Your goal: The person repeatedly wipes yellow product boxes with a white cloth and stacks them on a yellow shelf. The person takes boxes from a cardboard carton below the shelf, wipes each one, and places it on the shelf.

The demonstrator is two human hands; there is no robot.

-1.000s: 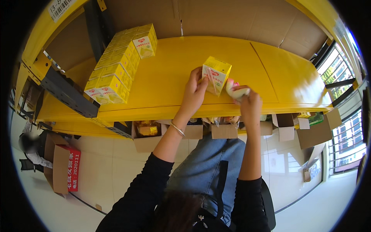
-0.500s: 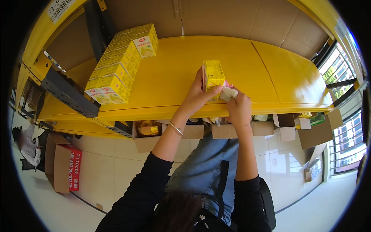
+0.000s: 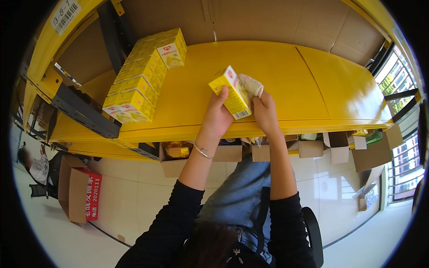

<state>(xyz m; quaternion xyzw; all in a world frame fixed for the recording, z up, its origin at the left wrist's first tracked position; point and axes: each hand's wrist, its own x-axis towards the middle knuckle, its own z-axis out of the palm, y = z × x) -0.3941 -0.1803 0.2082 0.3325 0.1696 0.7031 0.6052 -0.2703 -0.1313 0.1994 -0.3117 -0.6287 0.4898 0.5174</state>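
Note:
My left hand (image 3: 216, 115) is wrapped round a small yellow drink carton (image 3: 233, 93), held tilted above the shelf. Its thumb lies on the near side of the carton, and the other fingers are mostly hidden. A crumpled white cloth (image 3: 251, 85) with faint pinkish marks is pinched in my right hand (image 3: 265, 112). The cloth rests against or just beside the carton's right side. At the left of the yellow shelf (image 3: 268, 62), several matching yellow-and-white cartons (image 3: 147, 76) stand packed together in rows.
A dark metal upright (image 3: 82, 111) borders the shelf at left, with a cardboard panel (image 3: 277, 24) behind. Below the front edge are open cardboard boxes (image 3: 223, 153) with packets. A large carton with a red side (image 3: 93, 194) is on the floor; a seated person (image 3: 39, 167) is at far left.
The carton has turned from upright to tilted, its top now leaning left. My right hand has moved the cloth slightly up and left along the carton's right side.

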